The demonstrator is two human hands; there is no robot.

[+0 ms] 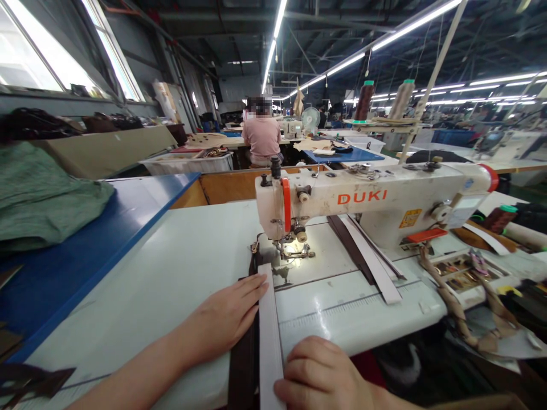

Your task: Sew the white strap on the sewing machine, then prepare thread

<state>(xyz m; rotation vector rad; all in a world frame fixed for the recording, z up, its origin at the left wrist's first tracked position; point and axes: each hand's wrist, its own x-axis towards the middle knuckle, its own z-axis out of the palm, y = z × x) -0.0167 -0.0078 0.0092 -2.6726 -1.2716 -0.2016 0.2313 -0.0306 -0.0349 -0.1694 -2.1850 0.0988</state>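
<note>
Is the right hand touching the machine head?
No, the right hand is at the white strip, apart from the machine head.

I'd call this a sewing workshop, factory-sized. Right here stands a white metal sewing machine point(322, 199) lettered DUKI in orange, with a dark brown thread cone point(364, 103) and a beige thread cone point(402, 102) above it. Ahead, a person in a pink top point(261, 138) sits near another white machine point(293, 130). Long white tube lights point(416, 24) run beneath the dark roof; crumpled green cloth point(47, 191) covers part of a blue-topped table point(147, 196).
</note>
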